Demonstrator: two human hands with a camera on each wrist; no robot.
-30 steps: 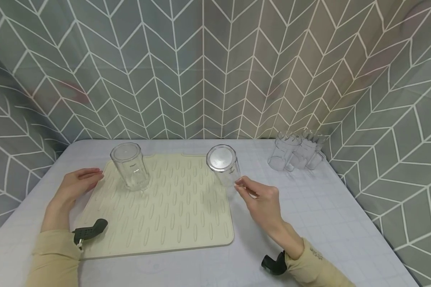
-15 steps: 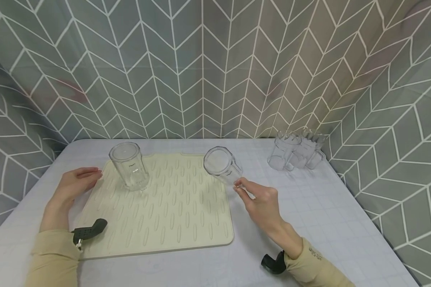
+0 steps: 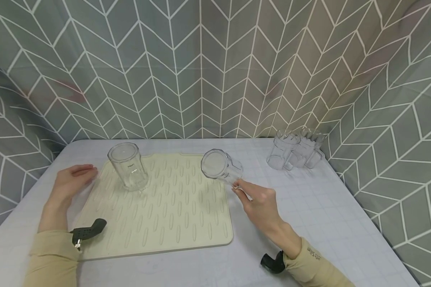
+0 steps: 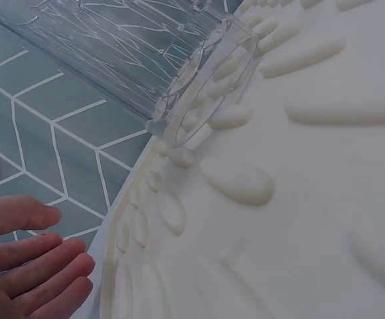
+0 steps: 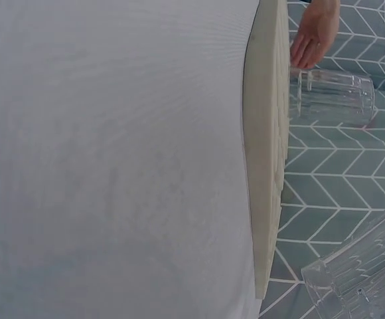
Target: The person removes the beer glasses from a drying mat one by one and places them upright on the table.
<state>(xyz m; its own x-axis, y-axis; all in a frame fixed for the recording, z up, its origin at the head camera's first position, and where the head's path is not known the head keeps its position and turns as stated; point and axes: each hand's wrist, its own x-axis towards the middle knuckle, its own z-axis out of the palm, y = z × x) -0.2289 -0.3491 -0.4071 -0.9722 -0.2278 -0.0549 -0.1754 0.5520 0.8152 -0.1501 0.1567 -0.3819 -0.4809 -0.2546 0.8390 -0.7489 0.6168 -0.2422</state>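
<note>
Between thumb and fingers my right hand (image 3: 260,205) pinches a clear mug (image 3: 220,165) at its near lower side. The mug is tilted over the mat's right part, its wide round end toward the left; in the right wrist view the held mug (image 5: 358,266) shows at the lower right. A second clear mug (image 3: 129,167) stands on the left part of the cream ridged mat (image 3: 158,223). Beside that mug, at the mat's left edge, my left hand (image 3: 72,183) lies with fingers extended, holding nothing. In the left wrist view the left hand (image 4: 33,266) is apart from the standing mug (image 4: 133,60).
Several clear mugs (image 3: 294,149) stand close together at the table's back right. A pale cloth covers the table (image 3: 323,211). Patterned curtains (image 3: 201,71) hang behind and along the right side.
The mug in my right hand has tipped further, its round end swinging left and slightly down. My left hand has shifted slightly left, away from the mat.
</note>
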